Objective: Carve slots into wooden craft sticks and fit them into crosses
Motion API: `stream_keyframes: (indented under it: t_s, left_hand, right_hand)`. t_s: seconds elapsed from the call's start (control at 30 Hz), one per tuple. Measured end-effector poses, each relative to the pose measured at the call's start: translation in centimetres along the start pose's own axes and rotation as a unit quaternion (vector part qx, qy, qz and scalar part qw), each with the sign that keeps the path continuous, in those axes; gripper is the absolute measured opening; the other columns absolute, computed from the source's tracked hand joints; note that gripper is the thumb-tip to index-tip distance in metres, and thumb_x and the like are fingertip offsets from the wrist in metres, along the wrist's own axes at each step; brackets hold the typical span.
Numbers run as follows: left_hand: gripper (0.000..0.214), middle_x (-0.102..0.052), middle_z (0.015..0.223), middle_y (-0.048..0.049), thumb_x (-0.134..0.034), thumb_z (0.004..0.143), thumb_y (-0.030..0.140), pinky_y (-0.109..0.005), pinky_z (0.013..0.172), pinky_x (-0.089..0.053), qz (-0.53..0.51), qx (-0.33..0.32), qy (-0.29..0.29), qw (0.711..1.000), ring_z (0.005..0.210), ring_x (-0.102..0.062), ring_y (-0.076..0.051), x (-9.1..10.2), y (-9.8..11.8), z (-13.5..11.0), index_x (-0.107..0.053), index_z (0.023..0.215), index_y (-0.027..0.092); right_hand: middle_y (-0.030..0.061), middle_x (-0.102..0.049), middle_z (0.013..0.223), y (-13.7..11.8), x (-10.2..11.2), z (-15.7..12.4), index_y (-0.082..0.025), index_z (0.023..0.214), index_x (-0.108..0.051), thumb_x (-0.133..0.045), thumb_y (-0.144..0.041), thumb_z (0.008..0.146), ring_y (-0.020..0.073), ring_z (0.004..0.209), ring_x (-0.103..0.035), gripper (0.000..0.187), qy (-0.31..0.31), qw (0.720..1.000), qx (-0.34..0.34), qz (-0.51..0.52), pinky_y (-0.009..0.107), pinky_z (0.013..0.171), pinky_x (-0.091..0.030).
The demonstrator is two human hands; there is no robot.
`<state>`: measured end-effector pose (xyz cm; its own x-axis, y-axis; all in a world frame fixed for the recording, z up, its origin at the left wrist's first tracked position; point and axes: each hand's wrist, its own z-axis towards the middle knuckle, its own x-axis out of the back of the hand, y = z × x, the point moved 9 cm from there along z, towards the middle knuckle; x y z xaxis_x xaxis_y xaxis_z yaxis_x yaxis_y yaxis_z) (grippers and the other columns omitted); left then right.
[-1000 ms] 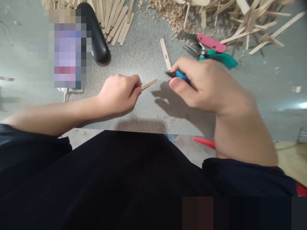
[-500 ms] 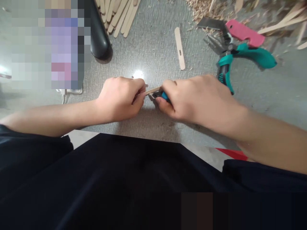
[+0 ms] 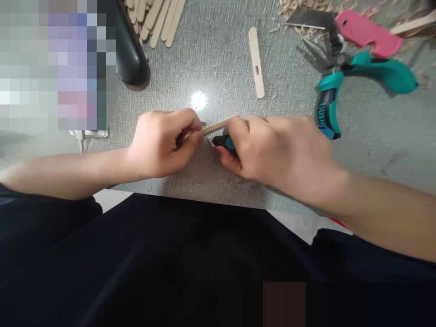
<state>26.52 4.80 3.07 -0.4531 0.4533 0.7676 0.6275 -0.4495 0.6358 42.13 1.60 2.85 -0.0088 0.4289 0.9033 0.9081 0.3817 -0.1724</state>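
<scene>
My left hand [image 3: 163, 143] is closed, pinching one end of a thin wooden stick [image 3: 220, 125] that lies low over the grey table. My right hand [image 3: 275, 150] is closed round a small blue-and-black cutter [image 3: 223, 142]. The cutter's tip sits right under the stick, beside my left fingertips. The two hands nearly touch in the middle of the view. Most of the cutter is hidden inside my right fist.
A single slotted wooden stick [image 3: 256, 61] lies further back. Teal-handled pliers [image 3: 344, 79], a pink-handled tool [image 3: 366, 32] and wood shavings [image 3: 306, 7] sit at the back right. A pile of sticks [image 3: 160, 16] and a black object [image 3: 127, 50] are at the back left.
My right hand has come left with the cutter until it meets the stick held by my left hand. The view has shifted closer to the table.
</scene>
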Motion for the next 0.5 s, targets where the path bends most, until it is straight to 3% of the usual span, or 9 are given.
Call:
stream_keyframes:
  t_s: [0.3, 0.5]
  left_hand:
    - [0.020, -0.073, 0.073, -0.0024, -0.060, 0.107, 0.032, -0.040, 0.061, -0.040, 0.064, -0.003, -0.023, 0.998, 0.060, -0.061, -0.019, -0.63, -0.14, -0.04, -0.077, 0.101, 0.024]
    - [0.025, -0.074, 0.072, -0.0039, -0.058, 0.106, 0.034, -0.040, 0.060, -0.038, 0.068, -0.014, -0.018, 0.997, 0.056, -0.056, -0.019, -0.61, 0.02, 0.01, -0.079, 0.097, 0.022]
  right_hand:
    - [0.0190, -0.079, 0.090, -0.03, 0.07, -0.14, -0.016, 0.115, -0.079, -0.046, -0.051, 0.116, 0.0276, 0.065, -0.062, 0.049, 0.007, 1.000, -0.004, -0.012, 0.039, 0.063, -0.022]
    - [0.0187, -0.080, 0.090, -0.23, 0.32, -0.09, -0.016, 0.117, -0.079, -0.045, -0.052, 0.117, 0.0269, 0.064, -0.062, 0.049, 0.020, 1.000, 0.005, -0.011, 0.038, 0.063, -0.021]
